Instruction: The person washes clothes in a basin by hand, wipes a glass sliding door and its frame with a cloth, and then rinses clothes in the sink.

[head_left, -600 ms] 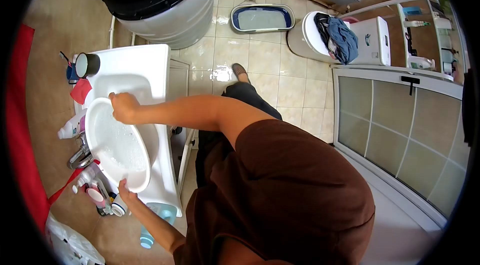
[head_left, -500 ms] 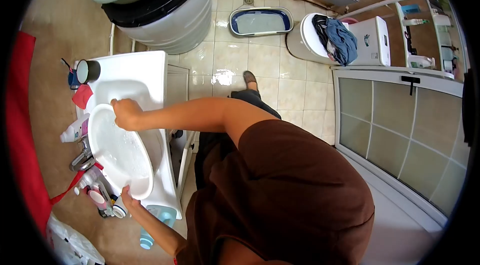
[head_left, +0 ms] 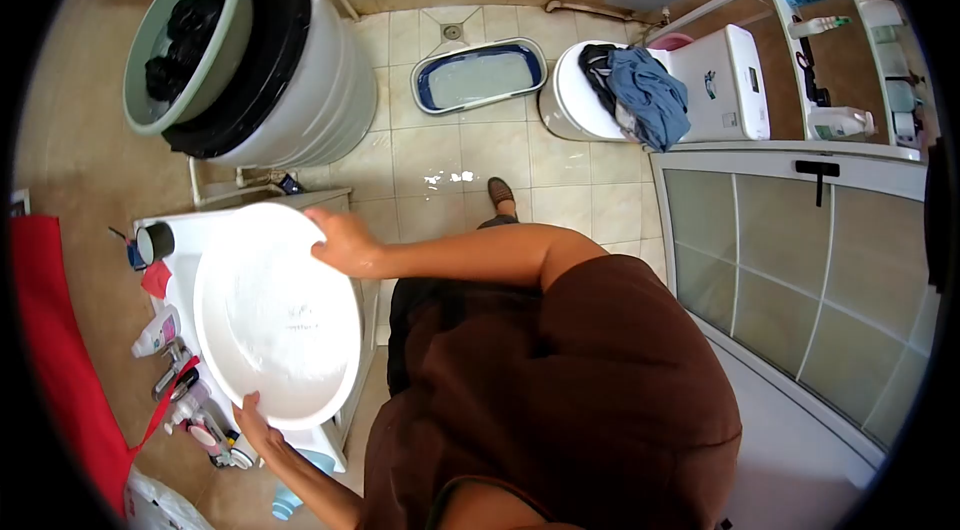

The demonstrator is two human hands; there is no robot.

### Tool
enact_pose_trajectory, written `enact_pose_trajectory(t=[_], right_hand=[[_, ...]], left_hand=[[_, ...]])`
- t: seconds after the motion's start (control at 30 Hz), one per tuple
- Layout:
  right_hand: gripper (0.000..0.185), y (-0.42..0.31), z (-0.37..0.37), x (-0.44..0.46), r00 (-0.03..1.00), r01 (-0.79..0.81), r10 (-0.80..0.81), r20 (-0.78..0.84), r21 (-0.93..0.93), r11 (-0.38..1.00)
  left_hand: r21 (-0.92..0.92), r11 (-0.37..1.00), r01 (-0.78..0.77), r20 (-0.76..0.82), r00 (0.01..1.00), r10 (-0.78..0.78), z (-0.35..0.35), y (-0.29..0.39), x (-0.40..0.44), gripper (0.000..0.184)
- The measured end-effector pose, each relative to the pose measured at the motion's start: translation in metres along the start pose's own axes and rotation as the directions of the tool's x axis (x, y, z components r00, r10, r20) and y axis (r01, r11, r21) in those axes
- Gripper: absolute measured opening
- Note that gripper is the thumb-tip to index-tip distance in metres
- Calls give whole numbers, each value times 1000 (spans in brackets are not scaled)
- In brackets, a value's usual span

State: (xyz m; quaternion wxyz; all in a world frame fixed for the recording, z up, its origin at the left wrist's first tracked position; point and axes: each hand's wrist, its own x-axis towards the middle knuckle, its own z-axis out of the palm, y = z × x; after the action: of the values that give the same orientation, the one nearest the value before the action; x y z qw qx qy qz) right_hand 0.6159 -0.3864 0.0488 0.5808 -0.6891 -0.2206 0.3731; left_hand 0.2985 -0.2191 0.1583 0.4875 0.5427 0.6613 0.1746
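A large white oval basin (head_left: 275, 320) is held tilted over the sink, its wet inside facing me. At its upper right rim, my right hand (head_left: 345, 242) is closed with the fingers gripping the edge. My left hand (head_left: 257, 426) is closed on the lower rim, its thumb over the edge. Behind the basin, the white sink (head_left: 185, 235) is mostly hidden. A chrome faucet (head_left: 172, 370) stands at the basin's left. A white bottle (head_left: 156, 332) and a red cloth (head_left: 156, 280) lie along the sink's back edge.
A green tub (head_left: 235, 45) with a dark bundle sits on a black-lidded white barrel (head_left: 325, 95). A blue-and-white tub (head_left: 480, 75) lies on the wet tiled floor. Clothes (head_left: 645, 95) rest on the toilet lid. A light-blue bottle (head_left: 287, 502) is beside my left forearm.
The basin has come up out of the sink and nearer to me, its inside turned more toward me. Both hands stay on its rim. The view has shifted.
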Motion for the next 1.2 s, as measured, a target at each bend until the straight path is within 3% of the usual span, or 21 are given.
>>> enact_pose_trajectory(t=[0.07,0.1,0.17,0.23,0.27,0.33,0.43,0.53,0.57,0.63,0.67,0.7,0.73,0.83,0.97,1.17,1.2], right_hand=[[46,16,-69,-4,996,-30,29,-89,-7,1000],[46,27,-102,-4,988,-32,30,-150,-15,999],[37,61,-166,1,952,-132,106,-289,-73,989],[38,96,-229,5,892,-192,166,-420,-20,981],[37,115,-262,7,870,-230,227,-438,46,972],[32,131,-323,3,807,-353,366,-464,118,928],[35,163,-389,-7,747,-278,373,-550,251,927],[37,170,-449,-16,646,-289,283,-710,116,950],[36,185,-462,-12,513,-251,180,-839,54,966],[46,184,-511,-25,611,-285,192,-768,13,958],[45,160,-525,-36,580,-338,185,-794,-28,941],[42,181,-540,-34,560,-228,83,-824,-57,972],[41,137,-544,-49,569,-221,58,-820,-85,972],[42,146,-565,-54,578,-67,-159,-800,-241,968],[45,100,-541,-64,667,-68,-195,-719,-320,945],[44,153,-477,-40,841,-90,-183,-509,-465,881],[44,167,-456,-33,875,-132,-54,-481,-345,929]], left_hand=[[10,997,-81,67,995,80,55,14,1,44],[38,996,-76,210,975,66,84,29,3,49],[116,989,-97,326,944,54,165,65,2,48],[214,965,-151,498,867,25,246,88,29,41],[360,921,-149,542,837,-76,292,106,39,39],[428,889,-161,547,830,-113,389,134,39,39],[543,770,-336,607,790,-83,503,175,8,25],[481,754,-448,695,719,-16,585,188,0,25],[459,756,-467,722,692,-10,602,191,-19,28],[356,829,-430,763,646,7,627,179,-36,33],[339,845,-414,778,629,-4,635,171,-41,35],[323,859,-398,790,613,-13,640,162,-48,37],[282,894,-349,808,588,-25,640,153,-62,38],[184,954,-239,823,568,-16,641,105,-73,42],[68,997,-30,786,618,-35,612,55,-88,45],[97,979,178,634,748,-198,517,-13,-79,46],[126,966,225,586,769,-255,498,-26,-72,44]])
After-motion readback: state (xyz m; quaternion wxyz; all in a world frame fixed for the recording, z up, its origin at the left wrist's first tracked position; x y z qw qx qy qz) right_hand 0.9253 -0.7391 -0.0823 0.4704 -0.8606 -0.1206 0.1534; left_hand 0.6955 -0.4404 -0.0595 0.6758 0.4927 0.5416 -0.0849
